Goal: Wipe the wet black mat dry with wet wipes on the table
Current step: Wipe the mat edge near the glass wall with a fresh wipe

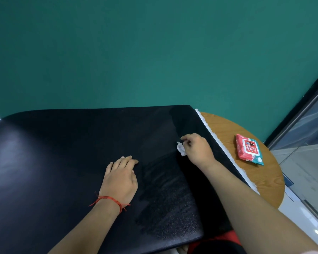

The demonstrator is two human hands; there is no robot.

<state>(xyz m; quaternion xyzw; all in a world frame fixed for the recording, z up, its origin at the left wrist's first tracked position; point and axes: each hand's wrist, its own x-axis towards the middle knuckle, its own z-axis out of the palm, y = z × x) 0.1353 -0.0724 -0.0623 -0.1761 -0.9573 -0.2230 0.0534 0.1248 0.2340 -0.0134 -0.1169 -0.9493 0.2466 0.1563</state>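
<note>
Head view: our left hand [120,177] lies flat on the large black textured mat [62,171], fingers straight and together, holding nothing. A red thread bracelet [110,200] circles that wrist. At about two o'clock from it, our right hand [197,149] curls its fingers round a crumpled white wet wipe [181,148] and presses it on the mat near the right edge. The mat covers most of the round wooden table [264,180]. At three o'clock from our right hand, on bare wood, lies a red-and-teal pack of wet wipes [249,149], apart from the mat.
</note>
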